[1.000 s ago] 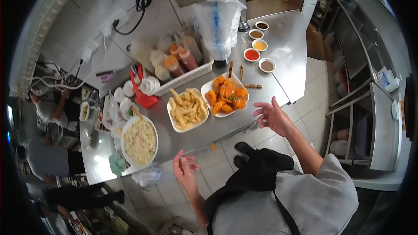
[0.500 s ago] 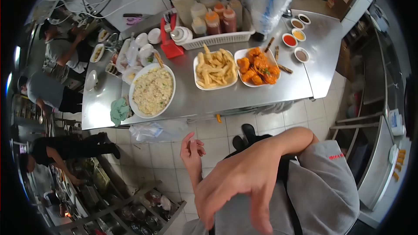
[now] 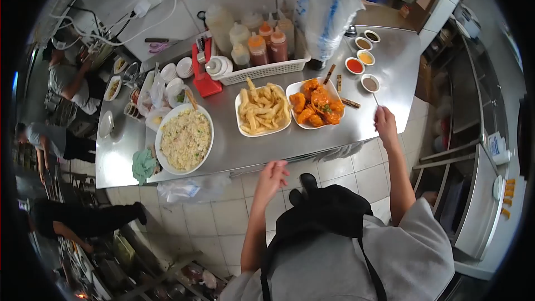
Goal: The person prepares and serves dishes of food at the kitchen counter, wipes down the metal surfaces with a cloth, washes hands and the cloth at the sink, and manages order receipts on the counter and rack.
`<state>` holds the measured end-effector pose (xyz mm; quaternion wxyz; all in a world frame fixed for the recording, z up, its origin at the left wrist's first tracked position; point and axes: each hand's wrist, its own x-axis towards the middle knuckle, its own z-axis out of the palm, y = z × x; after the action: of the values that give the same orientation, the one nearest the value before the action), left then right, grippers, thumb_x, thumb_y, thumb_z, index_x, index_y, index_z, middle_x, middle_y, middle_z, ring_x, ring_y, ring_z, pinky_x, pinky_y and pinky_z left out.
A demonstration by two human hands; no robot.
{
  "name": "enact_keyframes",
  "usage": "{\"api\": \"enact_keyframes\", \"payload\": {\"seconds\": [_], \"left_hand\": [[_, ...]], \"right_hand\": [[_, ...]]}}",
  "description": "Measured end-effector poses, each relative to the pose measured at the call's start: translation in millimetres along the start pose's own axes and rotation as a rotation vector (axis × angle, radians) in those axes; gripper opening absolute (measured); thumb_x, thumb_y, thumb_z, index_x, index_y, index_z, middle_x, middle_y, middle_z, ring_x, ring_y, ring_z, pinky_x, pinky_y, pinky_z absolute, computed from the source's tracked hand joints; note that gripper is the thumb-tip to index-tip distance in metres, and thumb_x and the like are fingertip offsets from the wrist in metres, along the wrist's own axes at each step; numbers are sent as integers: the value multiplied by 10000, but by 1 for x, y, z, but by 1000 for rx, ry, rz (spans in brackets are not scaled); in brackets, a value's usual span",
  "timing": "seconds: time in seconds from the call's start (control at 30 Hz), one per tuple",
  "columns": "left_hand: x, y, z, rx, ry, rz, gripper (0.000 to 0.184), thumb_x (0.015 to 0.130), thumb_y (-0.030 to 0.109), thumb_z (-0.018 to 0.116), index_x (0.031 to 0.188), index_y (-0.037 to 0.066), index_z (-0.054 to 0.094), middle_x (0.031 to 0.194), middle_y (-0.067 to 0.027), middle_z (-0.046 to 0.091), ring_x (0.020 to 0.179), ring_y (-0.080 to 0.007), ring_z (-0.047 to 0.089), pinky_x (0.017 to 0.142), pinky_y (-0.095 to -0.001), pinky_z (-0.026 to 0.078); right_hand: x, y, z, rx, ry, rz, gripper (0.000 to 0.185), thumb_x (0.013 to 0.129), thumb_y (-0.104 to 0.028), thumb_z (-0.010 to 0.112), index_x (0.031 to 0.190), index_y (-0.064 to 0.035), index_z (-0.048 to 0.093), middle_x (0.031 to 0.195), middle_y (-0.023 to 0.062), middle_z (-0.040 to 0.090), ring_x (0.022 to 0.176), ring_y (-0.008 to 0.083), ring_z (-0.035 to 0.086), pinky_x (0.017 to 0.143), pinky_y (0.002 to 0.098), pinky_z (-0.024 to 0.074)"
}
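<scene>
My left hand (image 3: 271, 177) hovers in front of the steel counter, its fingers loosely bent and apart, with nothing in it. Over the counter's front edge at the right is my right hand (image 3: 385, 121), fingers slightly curled, and no held object shows. The closest dish to it is a small cup of brownish sauce (image 3: 370, 83). Left of that cup, a white square dish holds orange-glazed fried pieces (image 3: 317, 104) with green bits on top. Beside it stands a similar dish of thick fries (image 3: 262, 108). A big white bowl of fried rice (image 3: 185, 138) sits farther left.
Squeeze bottles fill a white basket (image 3: 267, 72) along the wall, beside a red scoop-shaped holder (image 3: 205, 81). Several sauce cups, including a red one (image 3: 354, 66), stand at right. A green cloth (image 3: 144, 165) lies at the counter's left edge. Co-workers (image 3: 83, 217) stand at left.
My right hand has swung from close in front of the camera out to the counter's right front edge. My left hand has moved slightly right and up. The view has shifted a little.
</scene>
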<state>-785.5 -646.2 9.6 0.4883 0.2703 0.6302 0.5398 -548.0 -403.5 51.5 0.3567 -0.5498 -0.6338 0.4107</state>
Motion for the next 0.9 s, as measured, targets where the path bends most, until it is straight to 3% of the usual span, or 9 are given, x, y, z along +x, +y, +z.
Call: {"api": "enact_keyframes", "payload": {"seconds": [0.1,0.3,0.5,0.6,0.7,0.77,0.83,0.87,0.9], "left_hand": [[7,-6,15,-27,-62,-25,298,916,283,386,1003,30,517,756,-57,566,520,-76,505,468,-189,384],[9,-21,-16,-159,208,-31,359,913,344,370,1068,32,457,746,-70,556,507,-93,510,456,-197,391],[52,-2,-28,-248,507,110,464,914,358,349,1243,41,269,763,-104,560,479,-131,529,414,-214,409],[72,-3,-50,-171,452,119,514,913,346,351,1302,42,207,770,-117,557,467,-132,524,406,-224,414],[72,11,-57,-121,375,65,484,910,286,358,1297,30,219,771,-130,568,463,-139,522,403,-232,412],[72,20,-57,-66,337,52,443,902,262,371,1273,44,262,785,-134,585,491,-149,541,436,-240,440],[75,22,-58,-106,219,64,331,902,237,352,1163,32,335,788,-153,587,510,-184,559,441,-255,448],[77,19,-61,-137,178,24,291,902,225,345,1114,26,357,789,-160,588,521,-199,567,445,-261,452],[79,22,-62,-160,138,13,261,900,207,335,1080,20,362,791,-166,588,537,-211,574,453,-269,457]], "right_hand": [[-3,33,-8,-232,135,-63,403,897,-303,383,654,11,452,532,53,404,495,145,362,488,316,332],[-38,57,14,-424,-69,-162,434,913,-252,364,615,54,440,476,166,362,450,225,350,460,375,307],[14,33,17,116,-120,-74,204,840,-109,340,877,-6,512,570,0,394,468,63,355,404,217,319],[77,7,40,-93,-275,-146,230,817,-152,412,862,15,562,643,98,541,548,190,537,486,308,436],[112,8,68,-454,-515,-432,209,786,-160,443,713,1,554,592,137,572,536,200,573,501,334,445],[124,-1,80,-559,-759,-206,151,726,-164,504,762,-31,565,698,101,605,622,244,590,570,326,469],[124,15,91,-494,-623,-448,249,760,-220,485,723,-2,599,652,125,605,573,241,588,551,329,468],[107,-19,83,-440,-734,-148,292,769,-237,481,721,27,597,621,157,594,545,254,587,543,336,471],[109,-17,85,-439,-759,-179,311,766,-252,485,730,36,597,595,176,582,546,267,588,548,348,475]]}}
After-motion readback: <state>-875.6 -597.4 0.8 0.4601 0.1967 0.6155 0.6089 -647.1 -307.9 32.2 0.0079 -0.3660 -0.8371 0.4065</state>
